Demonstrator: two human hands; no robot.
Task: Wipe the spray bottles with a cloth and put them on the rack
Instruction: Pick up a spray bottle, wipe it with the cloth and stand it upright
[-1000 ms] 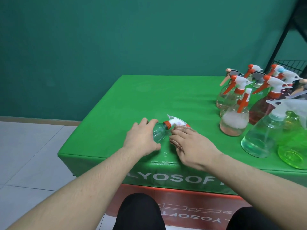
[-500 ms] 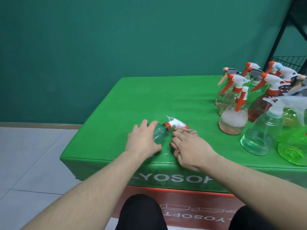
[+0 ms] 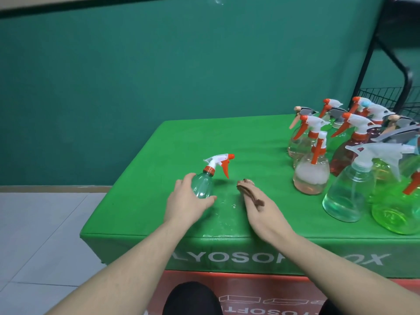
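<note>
A small clear green spray bottle [image 3: 205, 183] with a white and orange trigger head is tilted nearly upright on the green table [image 3: 250, 137]. My left hand [image 3: 185, 202] grips its body from the left and below. My right hand [image 3: 264, 211] lies on the table to the right of the bottle, apart from it, and holds a brown cloth [image 3: 248, 189] that sticks out past its fingers. Several more spray bottles [image 3: 347, 178] in clear, red and green stand grouped at the table's right side.
A black wire rack [image 3: 391, 96] stands behind the bottle group at the far right. Wet spots [image 3: 227, 204] show on the table between my hands. The table's front edge is just under my wrists. Tiled floor lies to the left.
My left hand has raised the bottle from lying on its side to nearly upright. My right hand with the cloth has come off the bottle and moved right.
</note>
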